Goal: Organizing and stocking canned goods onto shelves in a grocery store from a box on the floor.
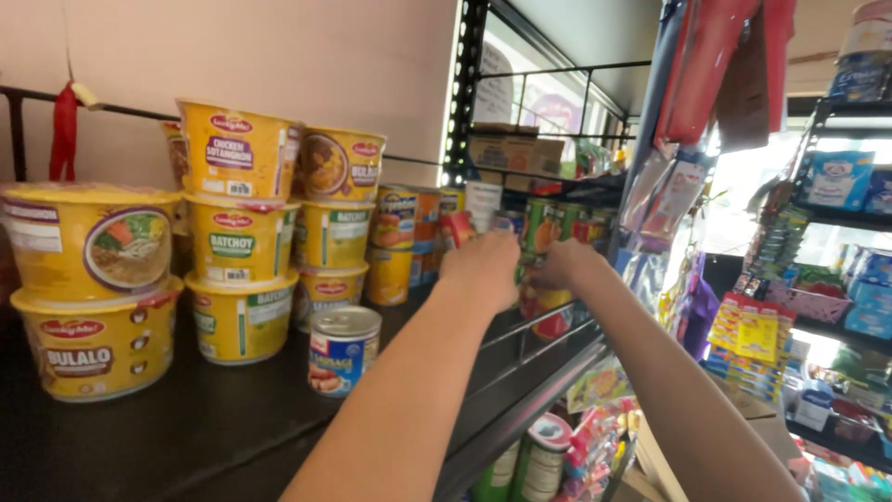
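Both arms are stretched way out over a dark shelf (pixel 232 437) in a small shop, reaching toward the row of cans (pixel 548 228) packed at the far end. The left hand (pixel 483 270) is seen from the back with its fingers curled forward into those cans, right at a small red-topped can (pixel 458 228) that pokes up just past the knuckles; it looks like it's touching or gripping something there, but the fingers are hidden behind the hand so I honestly can't tell if it's clamped on anything. The right hand (pixel 565 263) is just beside it, a small gap between the two, also buried knuckles-first in the cans, with a red and yellow can (pixel 550 302) right underneath it. Same deal, the grip isn't visible. So the cans sit directly in front of and partly under both hands, at the far edge of the shelf by a wire rail (pixel 534 325). Closer to the camera, well back from the hands, a lone blue-labelled tin (pixel 343 351) stands upright beside the left forearm. Left of that are stacks of yellow instant noodle bowls (pixel 240 232), three high, with two bigger ones (pixel 88 288) stacked nearest the camera. Hanging snack packets (pixel 753 335) fill the racks off to the right.
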